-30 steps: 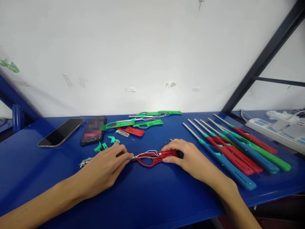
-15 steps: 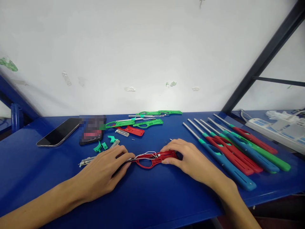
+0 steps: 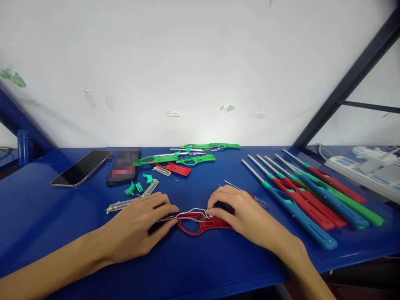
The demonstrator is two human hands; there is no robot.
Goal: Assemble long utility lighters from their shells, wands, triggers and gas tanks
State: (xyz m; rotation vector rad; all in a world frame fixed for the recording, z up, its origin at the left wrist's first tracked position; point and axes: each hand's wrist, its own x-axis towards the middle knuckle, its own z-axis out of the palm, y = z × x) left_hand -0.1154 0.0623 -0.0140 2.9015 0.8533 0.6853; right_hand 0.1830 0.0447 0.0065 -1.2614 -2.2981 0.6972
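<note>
A red lighter casing half (image 3: 203,227) lies on the table in front of me, its inner side up and its loop handle towards the left. My left hand (image 3: 146,221) pinches a thin metal tube (image 3: 166,218) at the casing's left end; most of the tube is hidden under the hand. White wires (image 3: 192,211) run from there across the casing. My right hand (image 3: 233,208) is closed, thumb and fingertips pinching the right end of the wires above the casing. Behind that hand lies a screwdriver (image 3: 260,201), partly covered by it.
Several whole long-necked lighters (image 3: 300,216) lie side by side on the right. Clear fuel tanks (image 3: 150,189) and teal triggers (image 3: 130,188) lie at left, near two phones (image 3: 79,168). Green casing halves (image 3: 196,159) and a red one (image 3: 176,168) lie farther back. A power strip (image 3: 365,175) is far right.
My right hand has shifted from gripping the casing's right part to pinching the wire end. The casing sits slightly lower in view, and more of the screwdriver shows.
</note>
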